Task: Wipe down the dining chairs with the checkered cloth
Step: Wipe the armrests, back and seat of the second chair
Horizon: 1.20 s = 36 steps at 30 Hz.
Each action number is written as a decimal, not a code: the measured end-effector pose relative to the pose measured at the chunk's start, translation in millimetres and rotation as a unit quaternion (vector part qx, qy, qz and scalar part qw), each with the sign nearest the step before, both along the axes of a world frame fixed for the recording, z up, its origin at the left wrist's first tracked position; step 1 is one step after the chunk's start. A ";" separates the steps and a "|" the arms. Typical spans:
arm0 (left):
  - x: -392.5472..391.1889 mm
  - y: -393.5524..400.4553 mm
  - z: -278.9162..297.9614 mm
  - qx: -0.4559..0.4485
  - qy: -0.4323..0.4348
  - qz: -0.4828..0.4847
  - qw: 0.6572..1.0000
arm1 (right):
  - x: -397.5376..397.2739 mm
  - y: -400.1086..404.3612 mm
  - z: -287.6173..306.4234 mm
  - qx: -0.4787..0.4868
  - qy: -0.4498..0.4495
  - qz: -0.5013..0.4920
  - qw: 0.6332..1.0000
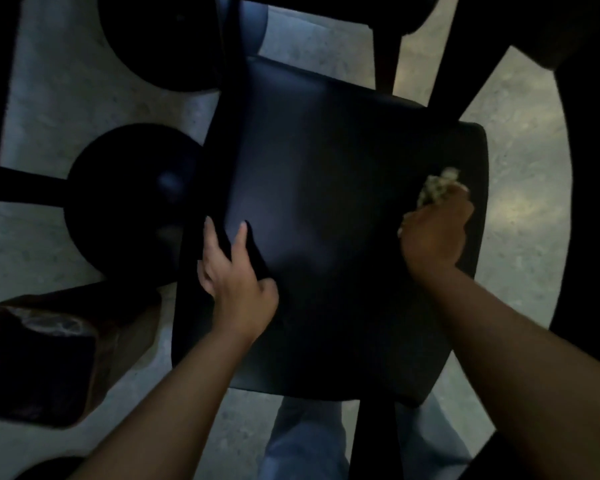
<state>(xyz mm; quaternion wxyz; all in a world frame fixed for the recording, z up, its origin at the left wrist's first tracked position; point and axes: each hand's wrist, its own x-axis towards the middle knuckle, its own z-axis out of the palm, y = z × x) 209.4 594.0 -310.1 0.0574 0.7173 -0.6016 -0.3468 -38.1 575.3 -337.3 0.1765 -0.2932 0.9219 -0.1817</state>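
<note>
Left hand (232, 271) grips chair (326, 202) edge; right hand (433, 230) presses cloth (437, 185) near opposite edge

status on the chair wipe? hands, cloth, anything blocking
Left hand grips the chair at its left edge. Right hand holds the bunched cloth on the seat's right side. Nothing blocking on the seat.

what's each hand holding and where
Right hand grips the bunched checkered cloth around its middle, on the chair seat. Left hand grips the chair's backrest edge.
</note>
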 end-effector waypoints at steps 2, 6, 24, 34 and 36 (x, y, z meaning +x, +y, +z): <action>-4.0 -21.6 -1.8 -0.046 0.006 0.059 0.997 | 9.0 -11.8 -8.3 0.046 0.013 -0.026 0.999; -12.4 -81.4 -18.6 -0.076 -0.014 0.049 0.996 | 95.5 -25.7 -9.6 0.065 0.031 0.148 0.986; -24.3 -109.6 -53.2 -0.176 -0.141 -0.051 0.973 | -28.9 -178.0 -17.3 0.025 0.025 0.434 0.900; -23.4 -109.5 -61.1 -0.220 -0.167 -0.045 0.960 | -40.7 -234.3 -31.3 0.253 -0.079 0.147 0.953; -22.6 -109.1 -64.0 -0.230 -0.175 -0.047 0.956 | -45.5 -236.6 -32.7 0.265 -0.065 0.210 0.939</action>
